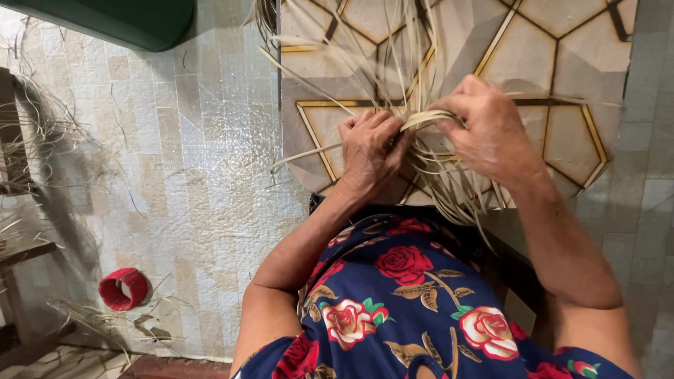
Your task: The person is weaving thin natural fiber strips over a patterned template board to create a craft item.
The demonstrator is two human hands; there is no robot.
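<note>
Floral dress (407, 302) foremost. Beyond it, left hand (370, 149) and right hand (488, 130), grips closed, pinch straw strips (428, 119).

We see dry, matt, pale straw-like fibre strips (428, 119), a glossy patterned tile board (562, 42), matt floor tiles (182, 140), and a shiny red tape roll (123, 288).

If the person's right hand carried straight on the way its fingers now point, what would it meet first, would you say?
The right hand points left, toward the left hand, with a bent bundle of pale straw strips pinched between them. It would likely press into those strips first, then the left hand's fingers, though depth is hard to judge.
</note>
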